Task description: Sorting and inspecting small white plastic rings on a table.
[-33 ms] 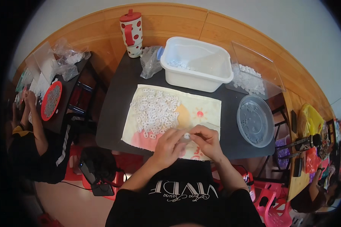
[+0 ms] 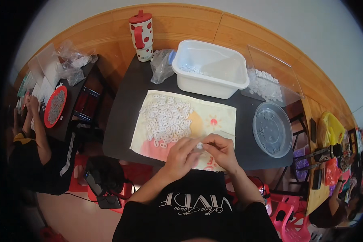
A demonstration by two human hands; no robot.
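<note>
Over the front edge of a cream cloth (image 2: 226, 139) my two hands meet at a small white piece (image 2: 199, 145). My left hand (image 2: 180, 159) is closed, with thumb and fingertips at the piece. From the other side, the bent fingers and thumb of my right hand (image 2: 222, 152) pinch at it too. Fingers partly cover the piece, so its full shape is hidden. To the left of my hands spreads a pile of white two-holed pieces (image 2: 167, 117) on the cloth.
Behind the cloth stands a white plastic tub (image 2: 207, 86) with small pieces inside. A clear bag (image 2: 161, 70) and a dotted tumbler (image 2: 141, 38) are left of it. On the right are a clear box (image 2: 270, 58) and a round clear tray (image 2: 287, 139). Other people sit at both sides.
</note>
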